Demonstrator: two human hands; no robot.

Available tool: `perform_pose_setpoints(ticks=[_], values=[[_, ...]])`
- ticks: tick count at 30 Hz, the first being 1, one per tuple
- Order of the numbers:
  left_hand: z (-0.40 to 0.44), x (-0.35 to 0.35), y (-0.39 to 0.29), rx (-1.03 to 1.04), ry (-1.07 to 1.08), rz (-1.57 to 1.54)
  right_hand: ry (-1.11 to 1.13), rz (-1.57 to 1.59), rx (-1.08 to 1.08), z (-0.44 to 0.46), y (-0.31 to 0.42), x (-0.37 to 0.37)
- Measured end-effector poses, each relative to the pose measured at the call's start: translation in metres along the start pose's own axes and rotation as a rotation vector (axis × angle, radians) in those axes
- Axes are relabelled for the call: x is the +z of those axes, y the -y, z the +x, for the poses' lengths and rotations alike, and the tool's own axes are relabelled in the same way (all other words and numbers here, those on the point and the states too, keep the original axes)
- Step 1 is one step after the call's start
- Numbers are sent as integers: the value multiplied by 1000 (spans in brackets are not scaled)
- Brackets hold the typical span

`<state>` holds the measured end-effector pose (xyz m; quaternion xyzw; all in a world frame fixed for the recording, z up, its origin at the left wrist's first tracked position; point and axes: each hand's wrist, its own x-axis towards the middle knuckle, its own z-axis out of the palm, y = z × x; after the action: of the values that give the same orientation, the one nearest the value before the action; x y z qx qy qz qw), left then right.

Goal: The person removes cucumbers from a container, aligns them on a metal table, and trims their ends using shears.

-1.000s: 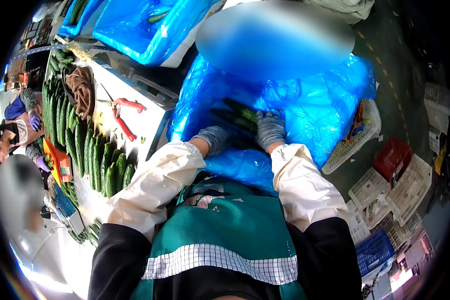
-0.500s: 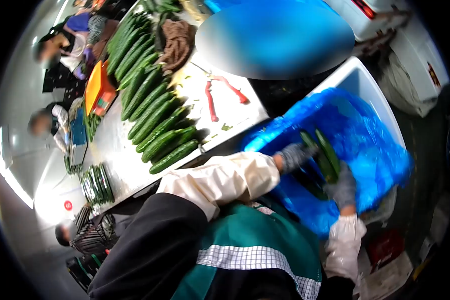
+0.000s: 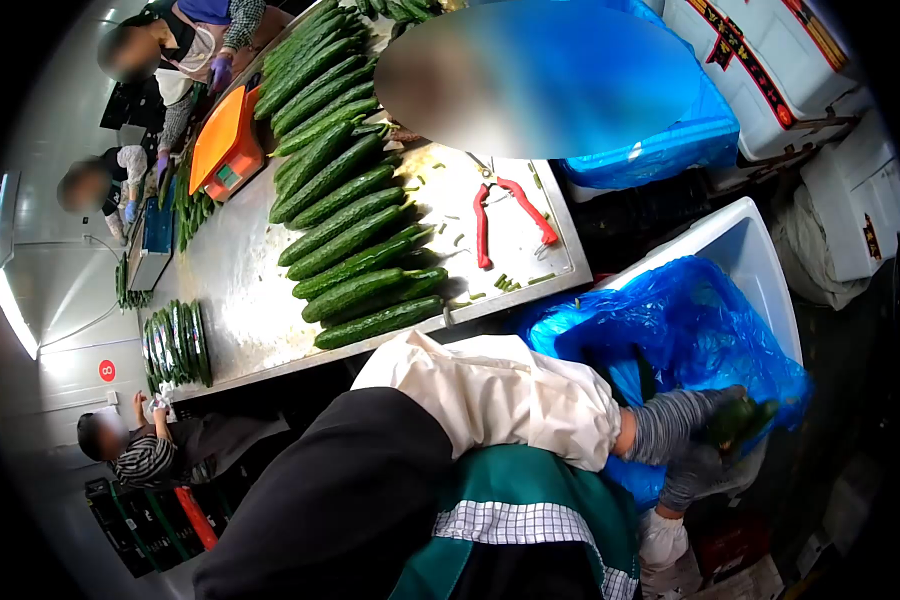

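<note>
In a grey knitted glove, my left hand point(image 3: 702, 408) reaches over the right side of a crate and is closed on cucumbers point(image 3: 742, 422) seen nearly end-on. Just below it, my right hand point(image 3: 692, 472), also gloved, is closed against the same cucumbers, its fingers partly hidden and dim. Beneath them the blue plastic liner point(image 3: 690, 310) lies crumpled inside the white crate point(image 3: 760, 250). Another dark cucumber point(image 3: 643, 372) shows within the liner, left of my hands.
A long row of cucumbers point(image 3: 355, 235) covers part of the metal table point(image 3: 240, 290). Red-handled pliers point(image 3: 485, 225) and green scraps lie near its corner. Beyond are an orange scale point(image 3: 227, 145), wrapped cucumbers point(image 3: 177, 345) and several people. White boxes point(image 3: 770, 60) stand at upper right.
Both hands have moved right and down in view, toward the crate's near right side, with the cucumbers. My left hand has come beside my right. The camera view has shifted.
</note>
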<state>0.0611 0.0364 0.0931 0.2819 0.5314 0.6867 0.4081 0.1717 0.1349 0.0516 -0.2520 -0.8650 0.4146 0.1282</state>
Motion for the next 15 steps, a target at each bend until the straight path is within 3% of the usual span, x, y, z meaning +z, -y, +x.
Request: perform_pose_setpoints(ticks=[3,4,5,7,9,10,13,15], values=[[-3,2,-35,39,8,173,-62,13,-48,-2,16,8],[-7,4,-41,243,-184,310,-82,80,-31,-4,21,11],[-9,5,-51,254,-181,307,-92,169,-9,-3,25,14],[-15,0,-73,362,-422,183,-106,422,47,-2,37,22],[-20,-19,-95,413,-432,296,-79,796,102,3,56,32],[-24,-32,-109,453,-449,412,-45,976,118,7,67,37],[-44,-75,-159,416,-435,312,175,1494,129,18,115,63],[-58,-111,-188,452,-516,395,387,1658,100,27,158,87]])
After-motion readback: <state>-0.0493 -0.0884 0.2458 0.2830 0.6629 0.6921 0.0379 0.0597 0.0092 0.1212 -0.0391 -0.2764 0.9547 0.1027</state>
